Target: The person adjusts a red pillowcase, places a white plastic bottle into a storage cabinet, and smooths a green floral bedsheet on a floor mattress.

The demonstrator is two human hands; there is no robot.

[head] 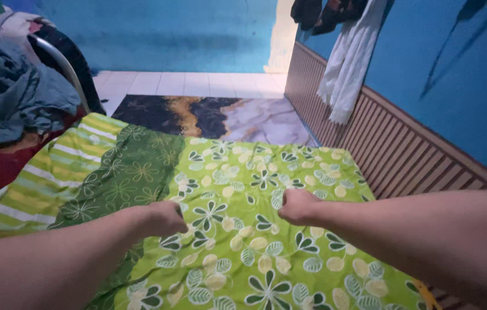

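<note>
**Q:** What are your 2 hands doing here?

**A:** Both are closed into fists on the green flowered bedsheet (237,229). My left hand (163,219) and my right hand (296,206) each pinch a fold of the cloth, with a narrow gap of sheet between them. The sheet lies spread over the bed, running away from my knuckles toward the far edge and out to either side.

**Q:** How would you handle this well?

**A:** In my judgement, keep both grips level and pull evenly, so the cloth between my fists lies taut and the creases beyond them flatten rather than bunch.

**Q:** What else surrounds them?

**A:** Beyond my left hand, a striped panel of the same sheet, then a heap of dark clothes (10,92) on a chair. Beyond my right hand, a slatted wooden rail (381,143) and a white towel (349,63) hanging on the blue wall.

**Q:** What can't be made out?

**A:** My fingers curl under, so how much cloth each holds is hidden. The near edge of the sheet is cut off, and the mattress is covered.
</note>
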